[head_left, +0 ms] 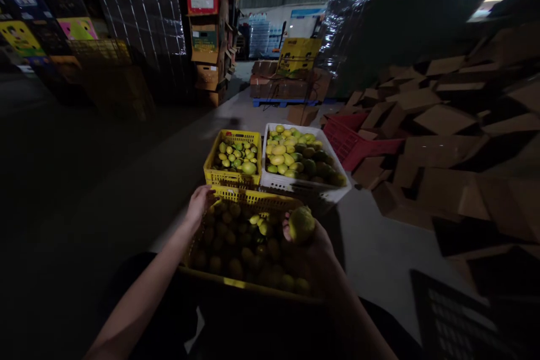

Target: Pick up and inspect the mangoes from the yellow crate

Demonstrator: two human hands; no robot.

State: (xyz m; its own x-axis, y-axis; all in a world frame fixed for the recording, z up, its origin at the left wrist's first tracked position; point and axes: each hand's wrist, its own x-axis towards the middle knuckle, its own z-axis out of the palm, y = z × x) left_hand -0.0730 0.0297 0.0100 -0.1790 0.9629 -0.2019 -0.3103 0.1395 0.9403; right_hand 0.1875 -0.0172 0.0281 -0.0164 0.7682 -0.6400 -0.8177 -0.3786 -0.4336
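My right hand (320, 239) is wrapped round a yellow-green lemon (302, 225), held up above the right side of the near yellow crate (244, 284). Inside that crate lie many lemons (232, 236), mostly in shadow, with a few lit yellow ones near the middle. My left hand (199, 205) is at the crate's far left corner, fingers bent slightly and apart, with no fruit visible in it. Whether it touches the rim I cannot tell. Just beyond stand a smaller-looking yellow crate (232, 179) of yellow and green lemons and a white crate (295, 184) heaped with yellow and darker green ones.
Empty-looking cardboard boxes (447, 191) are piled on the right, beside a red crate (341, 143). Behind the crates, a blue pallet (284, 103) carries cartons. Stacked fruit boxes (205, 39) and wrapped stacks rise at the back. Grey concrete floor (371, 247) surrounds the crates.
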